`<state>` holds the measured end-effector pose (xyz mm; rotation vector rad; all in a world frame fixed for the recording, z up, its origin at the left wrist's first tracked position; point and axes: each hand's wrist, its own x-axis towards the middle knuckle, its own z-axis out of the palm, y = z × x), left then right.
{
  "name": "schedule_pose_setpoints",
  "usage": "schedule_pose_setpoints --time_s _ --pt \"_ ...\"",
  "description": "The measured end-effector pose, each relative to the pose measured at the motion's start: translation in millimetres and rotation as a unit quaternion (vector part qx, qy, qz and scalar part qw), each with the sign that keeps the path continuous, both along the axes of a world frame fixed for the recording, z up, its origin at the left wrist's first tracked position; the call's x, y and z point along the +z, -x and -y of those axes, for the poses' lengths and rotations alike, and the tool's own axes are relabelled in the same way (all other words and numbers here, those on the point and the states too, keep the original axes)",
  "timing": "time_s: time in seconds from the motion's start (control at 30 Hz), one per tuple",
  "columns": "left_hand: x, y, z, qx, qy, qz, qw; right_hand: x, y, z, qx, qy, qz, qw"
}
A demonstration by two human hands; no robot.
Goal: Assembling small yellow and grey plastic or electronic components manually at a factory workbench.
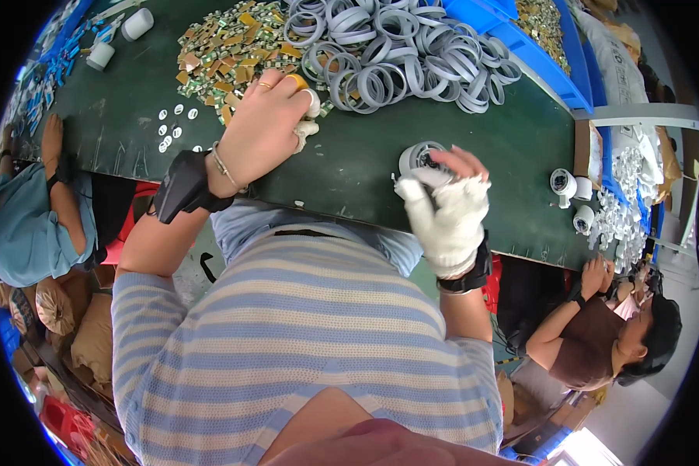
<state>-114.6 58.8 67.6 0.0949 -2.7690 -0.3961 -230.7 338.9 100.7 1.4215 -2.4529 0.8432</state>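
Note:
My left hand (268,120) reaches over the near edge of a heap of small green-and-tan circuit boards (229,46). Its fingers are curled together, with an orange cover and white covers on some tips; whatever lies between them is hidden. My right hand (450,217), in a white glove that leaves some fingertips bare, grips a round pale-grey housing (412,158) near the table's front edge. Dark parts show inside the housing's opening. Behind the hands lies a large pile of grey plastic rings (396,81).
Small white discs (177,132) lie left of my left hand. White round housings (562,183) stand at the right of the green table (326,163), beside a heap of clear-white parts (625,194). Blue bins (520,54) line the back. Co-workers sit on both sides.

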Motion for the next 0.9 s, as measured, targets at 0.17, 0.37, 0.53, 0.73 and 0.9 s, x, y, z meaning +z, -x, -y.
schedule_pose_setpoints --time_s 0.17,0.37,0.53,0.73,0.9 --pt "19 -5 -25 0.07 -0.399 0.099 0.909 -26 -23 0 -0.052 -0.045 -0.005 0.998" --pt "-3 -16 -42 0.018 -0.57 0.059 0.819 -24 -9 3 -0.009 0.016 -0.036 0.999" --pt "-10 -21 -58 -0.019 -0.72 0.038 0.693 -5 -2 19 0.085 0.122 0.275 0.95" --pt "2 -34 -68 -0.06 -0.713 0.047 0.697 8 -1 30 0.159 0.063 0.23 0.958" --pt "16 -39 -66 -0.048 -0.663 0.095 0.741 14 4 30 0.217 0.029 0.26 0.941"
